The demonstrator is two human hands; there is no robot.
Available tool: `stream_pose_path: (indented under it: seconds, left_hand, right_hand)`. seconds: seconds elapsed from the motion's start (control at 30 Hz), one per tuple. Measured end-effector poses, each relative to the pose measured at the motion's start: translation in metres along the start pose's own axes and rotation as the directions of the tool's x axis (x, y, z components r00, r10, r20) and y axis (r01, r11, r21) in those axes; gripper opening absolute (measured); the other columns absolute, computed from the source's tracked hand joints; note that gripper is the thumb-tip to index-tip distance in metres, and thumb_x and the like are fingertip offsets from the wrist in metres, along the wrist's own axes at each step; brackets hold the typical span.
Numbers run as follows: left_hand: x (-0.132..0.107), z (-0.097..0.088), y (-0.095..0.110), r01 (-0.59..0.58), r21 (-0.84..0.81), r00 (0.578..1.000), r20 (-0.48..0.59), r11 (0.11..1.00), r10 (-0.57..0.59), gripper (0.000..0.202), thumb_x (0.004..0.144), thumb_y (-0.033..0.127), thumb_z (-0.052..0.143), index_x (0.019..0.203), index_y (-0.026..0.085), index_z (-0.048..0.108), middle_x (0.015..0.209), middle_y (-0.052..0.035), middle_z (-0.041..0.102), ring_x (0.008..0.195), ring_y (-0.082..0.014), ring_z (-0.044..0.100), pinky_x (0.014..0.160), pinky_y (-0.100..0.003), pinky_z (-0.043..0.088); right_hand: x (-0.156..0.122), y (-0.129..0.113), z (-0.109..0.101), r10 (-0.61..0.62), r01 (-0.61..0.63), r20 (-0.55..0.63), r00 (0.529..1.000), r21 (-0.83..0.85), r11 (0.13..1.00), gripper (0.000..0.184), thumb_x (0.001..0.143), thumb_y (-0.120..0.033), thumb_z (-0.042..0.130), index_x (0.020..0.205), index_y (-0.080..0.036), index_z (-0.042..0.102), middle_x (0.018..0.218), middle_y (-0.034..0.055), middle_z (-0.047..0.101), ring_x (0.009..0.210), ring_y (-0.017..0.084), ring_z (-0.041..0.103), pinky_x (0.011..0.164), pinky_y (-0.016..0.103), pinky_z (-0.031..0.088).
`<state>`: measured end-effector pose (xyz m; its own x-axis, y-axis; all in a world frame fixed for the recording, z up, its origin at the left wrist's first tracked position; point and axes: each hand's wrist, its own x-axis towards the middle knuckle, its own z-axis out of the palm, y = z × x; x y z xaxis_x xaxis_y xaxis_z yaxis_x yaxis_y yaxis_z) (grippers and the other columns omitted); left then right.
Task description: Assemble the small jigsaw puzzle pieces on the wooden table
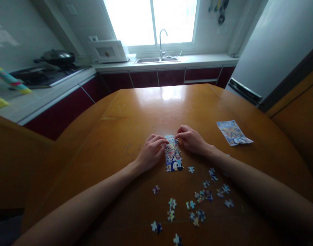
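A partly assembled jigsaw puzzle (173, 155), a narrow upright strip with a colourful cartoon print, lies on the wooden table in front of me. At its upper left edge is my left hand (151, 150), its index finger stretched onto the puzzle and the other fingers loosely bent. My right hand (192, 139) is at the upper right edge, fingers curled and closed on what looks like a puzzle piece against the strip; the piece is mostly hidden. A single loose piece (191, 169) rests just right of the strip's lower end.
Several loose puzzle pieces (203, 195) are scattered nearer me, mostly to the right, with a few at the front (156, 227). A creased picture sheet (233, 132) lies at the right of the table (115, 126). Beyond are a sink (148, 60), microwave (110, 51), stove pan (58, 57) and fridge (276, 44).
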<state>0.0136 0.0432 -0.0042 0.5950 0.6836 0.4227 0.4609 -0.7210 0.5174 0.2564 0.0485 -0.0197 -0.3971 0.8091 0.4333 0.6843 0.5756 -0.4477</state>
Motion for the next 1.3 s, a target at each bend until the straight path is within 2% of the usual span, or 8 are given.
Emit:
stream_pose_path:
  seconds: [0.17,0.3,0.5,0.67,0.93,1.1,1.23,1.3]
  left_hand:
    - [0.000,0.000,0.000,0.001,0.002,1.000,-0.005,1.000,-0.001,0.019,0.099,0.021,0.052,0.102,0.021,0.071,0.102,-0.0059,0.071,0.100,-0.0228,0.057,0.093,-0.043,0.050]
    - [0.000,0.000,0.000,-0.006,-0.003,1.000,-0.003,1.000,0.006,0.019,0.099,0.020,0.052,0.102,0.021,0.070,0.103,-0.0058,0.070,0.101,-0.0227,0.056,0.093,-0.042,0.049]
    - [0.000,0.000,0.000,0.001,-0.009,1.000,-0.006,1.000,-0.001,0.019,0.099,0.019,0.052,0.103,0.021,0.070,0.104,-0.0061,0.070,0.101,-0.0225,0.056,0.093,-0.042,0.049]
    - [0.000,0.000,-0.001,0.004,-0.013,1.000,-0.002,1.000,-0.004,0.020,0.100,0.022,0.051,0.103,0.022,0.070,0.105,-0.0065,0.070,0.102,-0.0233,0.057,0.093,-0.043,0.049]
    - [0.001,0.000,-0.002,0.002,-0.014,1.000,-0.001,1.000,-0.002,0.020,0.099,0.020,0.051,0.103,0.021,0.070,0.104,-0.0061,0.069,0.102,-0.0228,0.056,0.093,-0.043,0.049]
    - [0.000,0.001,-0.005,-0.002,-0.010,1.000,0.001,1.000,0.002,0.019,0.099,0.020,0.052,0.102,0.021,0.070,0.105,-0.0064,0.069,0.103,-0.0231,0.056,0.093,-0.043,0.049]
    - [0.000,0.002,-0.007,-0.010,-0.013,1.000,-0.003,1.000,0.010,0.020,0.100,0.021,0.051,0.103,0.021,0.070,0.106,-0.0066,0.069,0.103,-0.0231,0.057,0.094,-0.044,0.049]
    - [-0.001,0.002,-0.006,-0.013,-0.017,1.000,-0.004,1.000,0.013,0.020,0.100,0.021,0.050,0.103,0.021,0.070,0.105,-0.0066,0.069,0.103,-0.0231,0.057,0.094,-0.044,0.049]
  right_hand:
    - [0.001,-0.002,0.000,0.003,-0.002,0.049,0.999,-0.028,1.000,0.024,0.085,-0.006,0.060,0.086,-0.022,0.077,0.092,0.0062,0.060,0.091,0.020,0.054,0.080,0.032,0.044]
    - [0.002,-0.002,-0.001,0.061,-0.063,0.075,0.995,0.030,0.998,0.025,0.086,-0.006,0.057,0.089,-0.022,0.076,0.095,0.0061,0.061,0.094,0.021,0.055,0.083,0.033,0.044]
    - [0.004,0.002,0.002,0.188,-0.174,-0.032,0.982,0.256,0.951,0.026,0.090,-0.007,0.048,0.090,-0.018,0.071,0.094,0.0051,0.058,0.085,0.017,0.058,0.079,0.031,0.046]
    - [0.002,0.003,0.005,0.161,-0.157,0.003,0.987,0.228,0.961,0.027,0.092,-0.010,0.050,0.087,-0.021,0.075,0.096,0.0050,0.058,0.087,0.017,0.058,0.082,0.031,0.046]
    - [0.000,-0.004,0.001,0.134,-0.141,0.076,0.988,0.104,0.984,0.028,0.084,-0.005,0.057,0.087,-0.024,0.077,0.100,0.0047,0.060,0.090,0.017,0.058,0.083,0.031,0.046]
    - [0.004,0.001,0.002,0.123,-0.132,0.061,0.991,0.176,0.975,0.029,0.084,-0.002,0.055,0.086,-0.021,0.076,0.099,0.0058,0.061,0.091,0.017,0.059,0.085,0.032,0.047]
    - [0.008,0.001,-0.018,0.158,-0.183,0.097,0.983,0.362,0.914,0.017,0.088,-0.013,0.058,0.095,-0.016,0.074,0.093,0.0057,0.065,0.075,0.013,0.059,0.069,0.027,0.049]
    - [0.007,-0.006,-0.038,0.142,-0.194,0.167,0.976,0.354,0.915,0.014,0.088,-0.018,0.062,0.096,-0.017,0.073,0.084,0.0036,0.068,0.072,0.013,0.059,0.064,0.027,0.047]
